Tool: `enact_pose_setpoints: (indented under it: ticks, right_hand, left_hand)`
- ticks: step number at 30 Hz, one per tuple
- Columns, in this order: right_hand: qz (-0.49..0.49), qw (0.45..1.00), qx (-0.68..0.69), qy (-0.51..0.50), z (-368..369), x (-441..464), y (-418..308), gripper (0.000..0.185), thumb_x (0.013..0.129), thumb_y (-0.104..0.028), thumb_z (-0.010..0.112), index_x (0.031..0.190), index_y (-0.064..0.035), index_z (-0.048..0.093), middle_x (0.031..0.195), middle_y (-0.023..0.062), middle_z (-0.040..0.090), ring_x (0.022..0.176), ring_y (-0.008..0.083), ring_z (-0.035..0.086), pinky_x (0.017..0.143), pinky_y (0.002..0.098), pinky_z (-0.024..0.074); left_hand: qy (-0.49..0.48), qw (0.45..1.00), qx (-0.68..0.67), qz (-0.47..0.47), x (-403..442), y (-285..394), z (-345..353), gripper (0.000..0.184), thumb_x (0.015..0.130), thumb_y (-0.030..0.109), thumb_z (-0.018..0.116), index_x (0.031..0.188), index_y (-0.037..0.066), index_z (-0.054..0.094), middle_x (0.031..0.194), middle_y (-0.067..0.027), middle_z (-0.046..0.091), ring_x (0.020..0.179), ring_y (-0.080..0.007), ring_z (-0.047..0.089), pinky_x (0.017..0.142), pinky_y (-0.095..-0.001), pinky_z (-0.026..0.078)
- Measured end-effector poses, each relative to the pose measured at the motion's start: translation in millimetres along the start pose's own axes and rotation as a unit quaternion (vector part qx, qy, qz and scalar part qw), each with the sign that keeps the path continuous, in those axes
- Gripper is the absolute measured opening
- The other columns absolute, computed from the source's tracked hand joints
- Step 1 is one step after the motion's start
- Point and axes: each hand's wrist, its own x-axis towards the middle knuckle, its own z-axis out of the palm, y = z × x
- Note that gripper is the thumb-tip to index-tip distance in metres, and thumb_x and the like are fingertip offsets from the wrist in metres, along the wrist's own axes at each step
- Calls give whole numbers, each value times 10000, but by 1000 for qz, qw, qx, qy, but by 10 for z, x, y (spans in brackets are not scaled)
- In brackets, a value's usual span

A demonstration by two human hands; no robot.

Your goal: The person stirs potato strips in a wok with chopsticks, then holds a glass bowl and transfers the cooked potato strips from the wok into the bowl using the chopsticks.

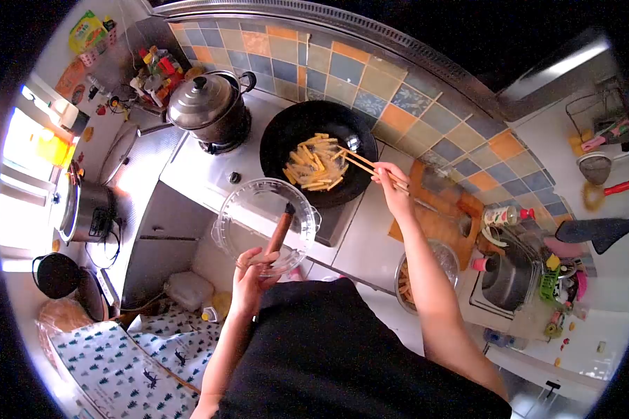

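My right hand (391,183) is closed around a pair of wooden chopsticks (360,162). Their tips reach into pale yellow fries (316,159) lying in the middle of a black wok (276,143) on the stove. Nearer my body, my left hand (250,283) grips the near rim of a clear round bowl (241,209) with a scalloped edge. A brown wooden handle with a black end (281,234) appears within the bowl's outline, seemingly the wok's, seen through it. Whether my left fingers also touch that handle, I cannot tell.
Left of the wok stands a lidded steel pot (203,108). Below my right forearm is a bowl (451,262) holding more strips. A wooden cutting board (437,199) and a sink (507,279) are at right. An electric cooker (91,213) stands by the window.
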Motion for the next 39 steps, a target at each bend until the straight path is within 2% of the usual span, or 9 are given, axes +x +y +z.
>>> enact_pose_setpoints:
  ticks: [2, 9, 12, 15, 19, 24, 27, 36, 39]
  right_hand:
    - [0, 999, -35, -11, 88, 95, 115, 186, 930, -194, 528, 1000, -39, 606, 808, 42, 638, 740, 110, 628, 624, 236, 474]
    - [10, 986, -167, -27, 249, 295, 97, 145, 910, -183, 548, 935, -50, 601, 791, 82, 669, 725, 156, 671, 597, 266, 495]
    - [4, 986, -165, -15, 255, 327, 98, 164, 919, -185, 539, 898, -30, 588, 783, 86, 665, 717, 158, 672, 597, 263, 503]
    - [-16, 995, -97, -1, 240, 328, 5, 191, 929, -190, 530, 889, -9, 574, 778, 86, 658, 728, 157, 672, 607, 258, 511]
    - [-20, 998, -66, -2, 325, 429, 5, 208, 936, -201, 525, 905, 1, 568, 763, 66, 640, 756, 157, 668, 627, 259, 518]
    - [0, 999, -18, -38, 359, 500, 19, 203, 952, -189, 488, 1025, -17, 569, 878, 71, 640, 696, 142, 655, 584, 234, 510]
    - [41, 998, -1, -55, 295, 531, 54, 210, 953, -195, 486, 1030, -19, 571, 884, 70, 639, 688, 141, 651, 580, 232, 508]
    - [5, 995, -69, -69, 353, 756, 177, 188, 954, -202, 480, 943, -20, 527, 804, 73, 629, 681, 145, 648, 578, 260, 508]
    - [-24, 989, -126, -75, 355, 766, 123, 184, 949, -200, 493, 913, -21, 511, 766, 88, 622, 677, 164, 651, 570, 292, 501]
  left_hand:
    - [-13, 1000, -5, -7, 47, 20, -209, 354, 917, 76, 367, 1269, 54, 337, 1169, -176, 561, 960, -257, 621, 775, -342, 543]
    - [-5, 999, -27, -28, 111, 204, -311, 344, 925, 62, 351, 1268, 51, 327, 1161, -197, 562, 939, -268, 632, 786, -341, 539]
    - [-20, 999, -31, -31, 163, 205, -295, 342, 931, 76, 354, 1271, 53, 321, 1167, -187, 562, 948, -268, 629, 792, -341, 535]
    - [-11, 999, -37, -29, 240, 98, -306, 353, 928, 139, 399, 1271, 77, 348, 1164, -205, 564, 901, -279, 641, 749, -345, 530]
    - [-11, 998, -26, -49, 270, 90, -224, 347, 931, 113, 375, 1273, 71, 336, 1166, -195, 564, 919, -270, 634, 763, -345, 529]
    - [-28, 998, -37, -46, 284, 67, -143, 348, 930, 88, 369, 1273, 60, 319, 1167, -170, 569, 943, -259, 628, 770, -326, 529]
    - [-25, 998, -47, -45, 285, 25, -124, 351, 924, 76, 368, 1271, 63, 319, 1164, -166, 573, 932, -254, 629, 762, -320, 529]
    - [5, 999, -14, -51, 283, 28, -9, 352, 918, 85, 370, 1269, 76, 351, 1167, -166, 576, 913, -255, 622, 752, -330, 515]
    - [-11, 998, -25, -51, 281, 6, -22, 366, 921, 97, 383, 1284, 86, 337, 1144, -119, 583, 963, -210, 613, 775, -310, 516]
